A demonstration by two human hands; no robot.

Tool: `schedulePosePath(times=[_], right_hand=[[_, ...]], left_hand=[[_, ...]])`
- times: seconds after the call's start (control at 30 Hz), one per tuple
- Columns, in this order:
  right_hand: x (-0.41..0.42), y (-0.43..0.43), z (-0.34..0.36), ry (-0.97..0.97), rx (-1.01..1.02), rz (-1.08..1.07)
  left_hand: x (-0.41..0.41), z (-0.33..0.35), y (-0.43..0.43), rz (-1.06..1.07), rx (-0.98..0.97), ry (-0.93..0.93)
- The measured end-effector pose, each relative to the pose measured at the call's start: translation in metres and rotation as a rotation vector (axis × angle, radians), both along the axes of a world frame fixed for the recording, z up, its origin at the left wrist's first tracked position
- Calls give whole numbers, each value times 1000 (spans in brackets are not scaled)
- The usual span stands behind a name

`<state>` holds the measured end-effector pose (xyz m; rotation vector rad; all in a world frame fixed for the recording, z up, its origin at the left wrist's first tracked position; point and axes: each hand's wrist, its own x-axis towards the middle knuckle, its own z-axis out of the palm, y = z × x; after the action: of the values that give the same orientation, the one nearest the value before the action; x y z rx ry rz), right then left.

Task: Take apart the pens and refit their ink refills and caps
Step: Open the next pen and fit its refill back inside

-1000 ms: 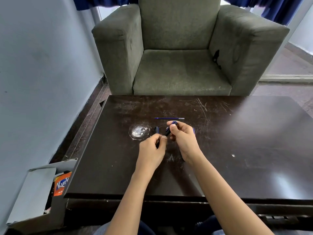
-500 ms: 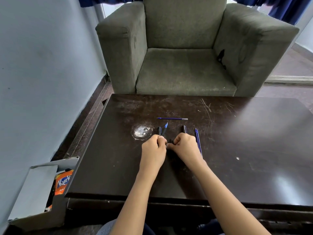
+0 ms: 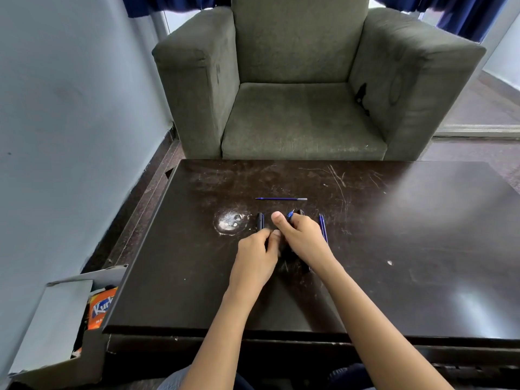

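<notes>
Blue-tipped pen [image 3: 290, 213] sits in the right hand [image 3: 302, 237], fingers curled round it, thumb straight. Left hand [image 3: 257, 254] curls close against it; whether it pinches anything cannot be told. A black barrel [image 3: 260, 220] lies just beyond the left fingertips, an ink refill [image 3: 281, 199] farther beyond. Judgement: parts are light, stiff, smooth and prone to roll, and the refill is thin. Grip barrels mid-length.

Dark brown scratched surface [image 3: 422, 220] with a whitish scuff [image 3: 230, 220]; blue ink refill [image 3: 281, 198]; black pen cap [image 3: 260, 220]; grey-green armchair [image 3: 301, 122]; orange packet [image 3: 101, 308].
</notes>
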<state>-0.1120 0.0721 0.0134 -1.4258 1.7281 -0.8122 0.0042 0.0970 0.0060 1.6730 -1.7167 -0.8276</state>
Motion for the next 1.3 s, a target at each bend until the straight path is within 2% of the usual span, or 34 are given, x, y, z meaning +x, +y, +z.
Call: schedulePosePath(times=[0.1, 0.23, 0.33, 0.4, 0.57, 0.7, 0.77, 0.9, 1.07, 1.2, 1.3], right_hand=[[3, -2, 2, -65, -65, 26], [-1, -2, 2, -147, -129, 79], [-5, -2, 1, -281, -126, 145], [-6, -3, 1, -346, -119, 176], [-4, -3, 2, -498, -139, 173], [-3, -3, 1, -859, -55, 61], [-4, -5, 1, -932, 19, 28], [-4, -6, -2, -873, 47, -38], [-5, -8, 2, -986, 105, -35], [-3, -5, 2, -815, 85, 13], [-4, -6, 5, -883, 102, 5]], left_hand=[[-2, 6, 0, 6, 67, 94], [-5, 14, 0, 36, 278, 404], [-4, 20, 1, -44, 437, 640], [-2, 23, 1, -92, 467, 702], [0, 13, -1, 24, 265, 417], [1, 6, -3, 79, 205, 354], [2, 4, -4, 82, 194, 320], [1, 3, -4, 72, 184, 283], [3, 2, -5, 84, 162, 264], [3, 3, -5, 84, 176, 269], [3, 3, -5, 82, 176, 253]])
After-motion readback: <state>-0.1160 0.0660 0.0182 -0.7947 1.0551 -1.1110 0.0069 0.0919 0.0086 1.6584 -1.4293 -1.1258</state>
